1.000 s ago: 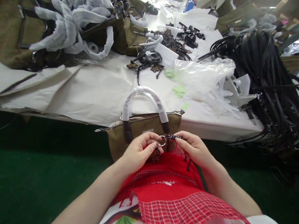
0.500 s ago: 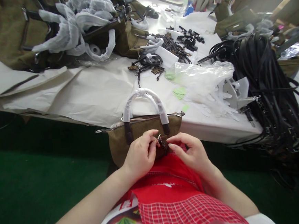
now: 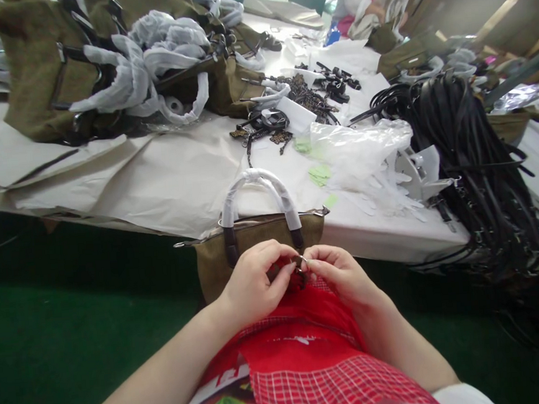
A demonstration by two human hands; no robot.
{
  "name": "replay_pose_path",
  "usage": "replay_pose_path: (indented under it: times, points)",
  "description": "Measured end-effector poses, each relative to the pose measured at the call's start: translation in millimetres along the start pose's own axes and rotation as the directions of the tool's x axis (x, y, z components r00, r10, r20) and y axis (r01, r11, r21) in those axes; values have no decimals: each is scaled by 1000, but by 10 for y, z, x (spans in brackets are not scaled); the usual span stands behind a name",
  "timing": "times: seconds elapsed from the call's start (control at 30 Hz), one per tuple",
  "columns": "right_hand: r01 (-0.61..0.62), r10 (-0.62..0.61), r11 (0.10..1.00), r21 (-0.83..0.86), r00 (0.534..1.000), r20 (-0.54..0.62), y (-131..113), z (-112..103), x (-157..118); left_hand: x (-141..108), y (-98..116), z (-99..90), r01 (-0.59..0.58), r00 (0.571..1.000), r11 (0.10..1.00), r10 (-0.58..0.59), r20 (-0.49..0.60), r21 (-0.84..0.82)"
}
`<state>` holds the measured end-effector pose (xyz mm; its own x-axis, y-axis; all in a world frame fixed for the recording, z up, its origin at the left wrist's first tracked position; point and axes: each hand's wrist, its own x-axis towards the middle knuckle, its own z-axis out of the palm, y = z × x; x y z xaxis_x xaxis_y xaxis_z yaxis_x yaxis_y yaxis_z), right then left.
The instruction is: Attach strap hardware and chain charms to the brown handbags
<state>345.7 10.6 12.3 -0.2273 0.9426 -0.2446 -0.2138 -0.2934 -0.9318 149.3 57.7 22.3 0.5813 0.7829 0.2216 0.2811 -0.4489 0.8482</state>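
Observation:
An olive-brown handbag stands upright in front of me against the table edge, its handles wrapped in white film. My left hand and my right hand meet before its front face, fingertips pinched together. Between them is a small metal clasp with a dark piece hanging below; its exact kind is partly hidden by the fingers. Both hands grip it, thumb against forefinger. A red checked apron lies across my lap beneath them.
A paper-covered table spreads ahead. Olive bags with wrapped handles are piled left. Dark chains and tags lie mid-table, near a clear plastic bag. Black straps hang over the right edge. A person is at the far end.
My right hand has closed in to the left, and its fingertips now pinch the metal clasp alongside my left hand. The whole view has shifted slightly.

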Motion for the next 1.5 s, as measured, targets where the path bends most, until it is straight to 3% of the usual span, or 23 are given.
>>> replay_pose_path:
  times: [0.07, 0.17, 0.33, 0.5, 0.67, 0.87, 0.93, 1.03, 1.13, 1.27, 1.4, 1.5]
  points:
    - [-59, 51, 985, 163, 997, 54, 12, -29, 1, 30, 27, -6, 6, 1000, 1000, -6, -7, -28]
    - [-89, 63, 960, 265, 993, 105, 45, -67, 9, 53, 67, 3, -1, 1000, 998, 1, -2, -61]
    - [-92, 49, 968, 235, 982, 184, 59, -116, 22, 73, 148, -15, 0, 998, 994, 6, 57, -109]
    - [50, -95, 982, 184, 964, 249, 66, -109, 22, 85, 185, -12, 40, 995, 968, -17, 95, -246]
    - [-112, 17, 934, 339, 963, 269, 122, -65, -4, 121, 146, 23, 124, 992, 940, -120, 31, -319]
    - [-72, 47, 923, 377, 996, 74, 123, 3, 57, 256, -14, 61, 182, 983, 950, -180, 30, -255]
    - [-63, 53, 919, 390, 998, 36, 129, 12, 95, 354, -136, 100, 233, 969, 959, -243, -47, -163]
    - [-54, 60, 912, 406, 998, -3, 155, 5, 154, 565, -362, 166, 354, 915, 934, -338, -221, 39]
    - [-67, 83, 906, 418, 996, -20, 188, -14, 210, 806, -541, 210, 383, 920, 918, -370, -127, 103]
    - [-84, 111, 897, 433, 993, -38, 228, -30, 273, 1057, -606, 228, 412, 911, 910, -412, 23, -52]
    - [-83, 132, 902, 424, 987, -88, 277, -27, 327, 1142, -521, 218, 385, 923, 922, -385, 11, -41]
    - [-82, 153, 905, 418, 978, -139, 306, -16, 367, 1120, -397, 186, 369, 929, 926, -365, -70, 73]
